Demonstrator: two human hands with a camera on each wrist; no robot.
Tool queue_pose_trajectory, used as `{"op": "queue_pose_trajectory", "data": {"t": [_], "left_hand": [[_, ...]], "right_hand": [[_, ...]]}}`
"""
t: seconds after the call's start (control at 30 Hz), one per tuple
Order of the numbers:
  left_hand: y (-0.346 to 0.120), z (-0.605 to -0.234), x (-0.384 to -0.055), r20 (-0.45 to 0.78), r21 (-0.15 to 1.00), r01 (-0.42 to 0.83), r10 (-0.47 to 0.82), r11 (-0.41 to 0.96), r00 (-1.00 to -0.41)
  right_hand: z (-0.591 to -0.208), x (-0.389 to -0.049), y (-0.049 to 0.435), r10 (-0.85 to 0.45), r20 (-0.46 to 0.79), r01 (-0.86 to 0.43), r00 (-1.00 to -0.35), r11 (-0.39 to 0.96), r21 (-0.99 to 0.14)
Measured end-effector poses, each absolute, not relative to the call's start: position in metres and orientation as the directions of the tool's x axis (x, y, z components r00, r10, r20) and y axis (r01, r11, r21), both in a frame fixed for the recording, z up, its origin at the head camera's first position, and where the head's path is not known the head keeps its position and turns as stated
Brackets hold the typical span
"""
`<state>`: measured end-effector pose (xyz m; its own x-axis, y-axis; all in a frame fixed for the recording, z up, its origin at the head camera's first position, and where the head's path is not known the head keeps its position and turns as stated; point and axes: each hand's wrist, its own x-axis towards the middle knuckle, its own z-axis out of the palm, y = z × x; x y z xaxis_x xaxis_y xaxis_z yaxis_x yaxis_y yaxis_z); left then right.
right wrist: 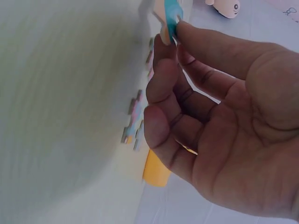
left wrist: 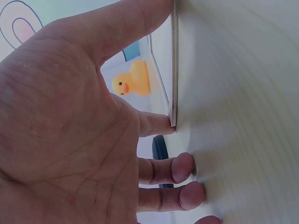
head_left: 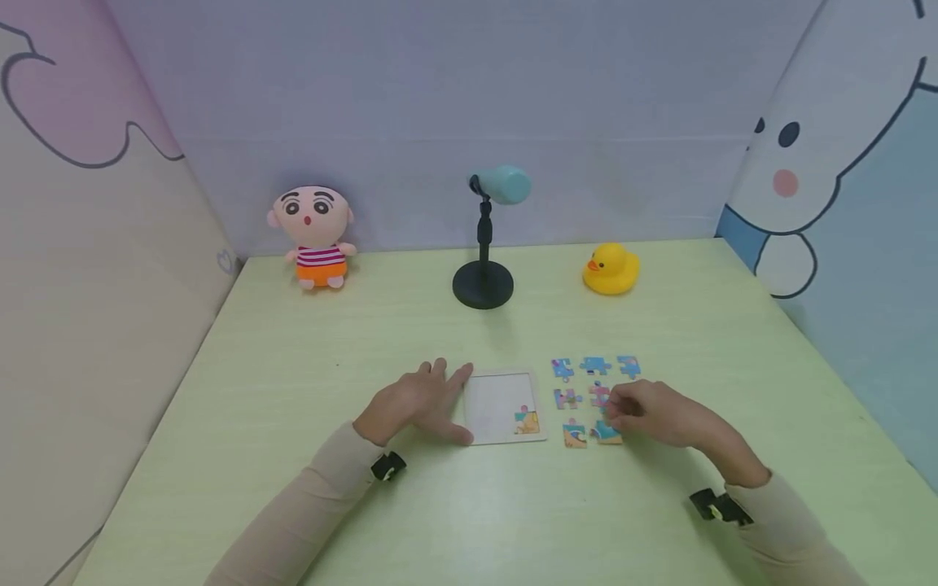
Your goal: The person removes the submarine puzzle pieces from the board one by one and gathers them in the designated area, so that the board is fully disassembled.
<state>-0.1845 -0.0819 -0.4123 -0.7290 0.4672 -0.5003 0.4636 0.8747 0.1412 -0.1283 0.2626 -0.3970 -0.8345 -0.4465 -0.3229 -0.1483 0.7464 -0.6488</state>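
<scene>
My left hand (head_left: 421, 403) is spread flat beside a white puzzle tray (head_left: 494, 407), with the thumb and index finger touching the two corners of its left side. One tan and teal puzzle piece (head_left: 527, 422) sits in the tray's lower right corner. My right hand (head_left: 659, 413) pinches a teal and tan puzzle piece (right wrist: 172, 16) between thumb and fingertips, slightly raised off the table in the right wrist view. Around that hand lie loose pieces, among them a blue piece (head_left: 595, 365), a pink one (head_left: 567, 399) and a tan and blue one (head_left: 575, 435).
At the back of the pale green table (head_left: 396, 325) stand a plush doll (head_left: 315, 236), a black stand (head_left: 483, 285) holding a light blue cylinder (head_left: 506, 185), and a yellow rubber duck (head_left: 611, 270). Printed walls (head_left: 454, 106) enclose the table's back and sides.
</scene>
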Motion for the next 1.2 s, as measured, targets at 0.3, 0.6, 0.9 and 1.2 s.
{"op": "queue_pose_trajectory", "data": {"t": [0.3,0.6,0.9,1.2], "left_hand": [[-0.085,-0.412,-0.184,-0.494,0.145,0.464,0.471,0.874,-0.731],[-0.086,-0.411,-0.182,-0.491,0.158,0.460,0.474,0.874,-0.731],[-0.083,-0.410,-0.183,-0.491,0.143,0.470,0.475,0.871,-0.730],[-0.082,-0.411,-0.185,-0.505,0.131,0.467,0.464,0.875,-0.728]], "right_hand": [[-0.397,-0.130,0.263,-0.414,-0.308,-0.160,-0.856,0.781,-0.604],[-0.397,-0.141,0.222,-0.449,-0.312,-0.175,-0.837,0.761,-0.624],[-0.402,-0.149,0.177,-0.476,-0.317,-0.218,-0.820,0.773,-0.595],[-0.408,-0.150,0.155,-0.383,-0.409,-0.106,-0.828,0.824,-0.557]]}}
